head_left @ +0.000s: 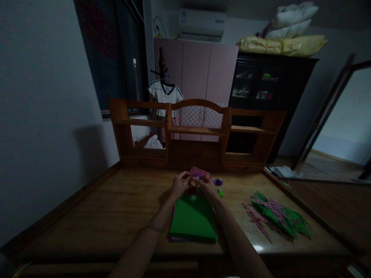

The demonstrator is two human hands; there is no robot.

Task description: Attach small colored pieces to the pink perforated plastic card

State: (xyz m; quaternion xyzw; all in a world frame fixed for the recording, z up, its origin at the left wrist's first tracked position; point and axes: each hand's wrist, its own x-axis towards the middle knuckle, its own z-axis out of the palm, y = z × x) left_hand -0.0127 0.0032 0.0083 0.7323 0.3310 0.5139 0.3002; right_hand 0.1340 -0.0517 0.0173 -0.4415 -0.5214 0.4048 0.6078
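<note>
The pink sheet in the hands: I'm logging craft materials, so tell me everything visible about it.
The pink sheet looks like thin paper or foam, with rows of small punched holes along its edge. It is held tilted above the wooden desk, in front of the shelf unit. The left hand grips its left end and the right hand its lower right side, where a small punch-like thing seems to sit, too dim to tell. A green sheet stack lies just below it.
</note>
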